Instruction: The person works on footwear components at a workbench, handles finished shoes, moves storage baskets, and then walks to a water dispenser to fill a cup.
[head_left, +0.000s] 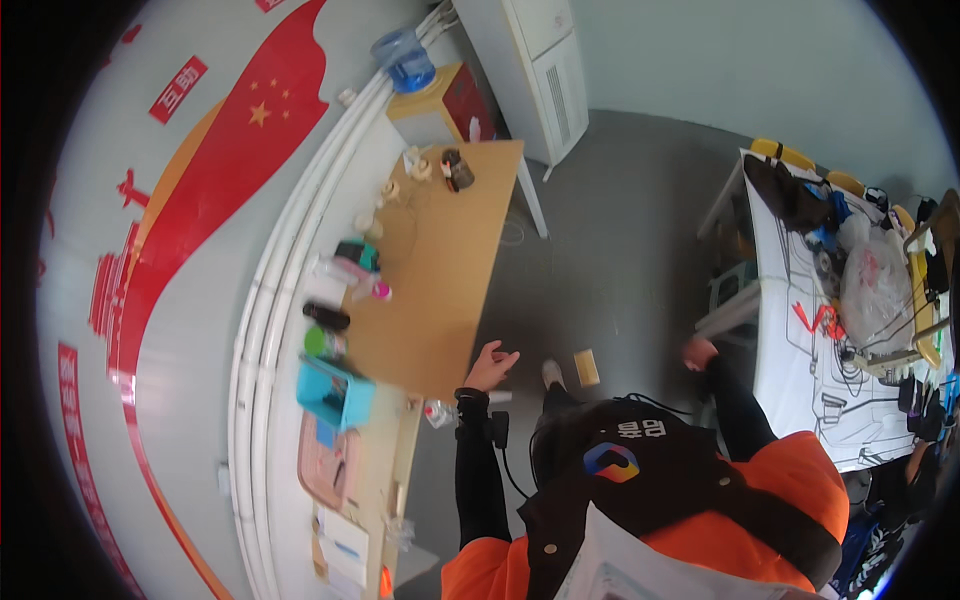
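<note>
My left hand (491, 367) is out over the front edge of the long wooden-topped table (440, 300), fingers apart and nothing in them. A dark band wraps that wrist, with a small black device and a cable beside it. My right hand (699, 353) hangs out to the right, near the leg of the cloth-covered table. It is smeared, so its fingers do not show plainly. Between the two hands, a small tan box-like block (587, 367) lies on the floor beside my shoe (552, 373).
Along the wall stand a turquoise basket (335, 395), a green-lidded jar (322, 342), a black object (327, 316) and a dark jar (457, 171). A pink tray (330, 465) sits nearer. On the right, a white-clothed table (790, 400) carries bags and cables. A stool (733, 290) stands partly under it.
</note>
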